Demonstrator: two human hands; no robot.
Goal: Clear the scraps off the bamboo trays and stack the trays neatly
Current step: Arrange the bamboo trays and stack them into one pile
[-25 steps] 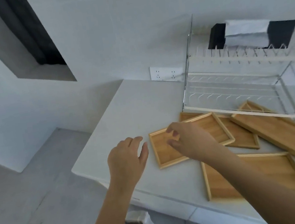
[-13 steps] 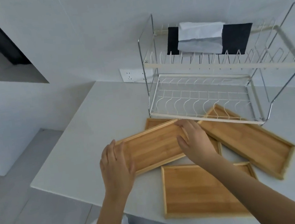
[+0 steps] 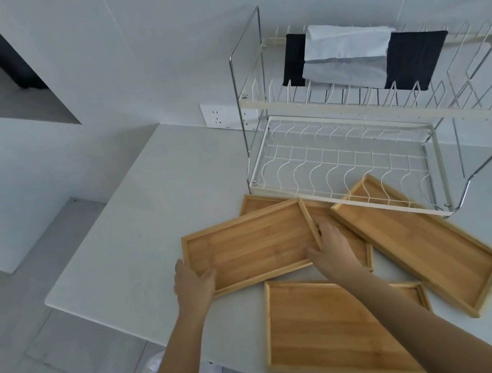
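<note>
Bamboo tray (image 3: 251,247), stiff and likely light, near the countertop's (image 3: 137,233) front edge; left hand (image 3: 193,283) and right hand (image 3: 330,245) clasp its short ends.

Mostly hidden under the top tray (image 3: 253,245): a second tray (image 3: 345,237), lower centre. Far end of the long tray (image 3: 419,237) veiled by dish rack (image 3: 343,166) wires. Cut off at right edge: rack's upper tier. Crossed by right forearm: near tray (image 3: 321,327).
</note>
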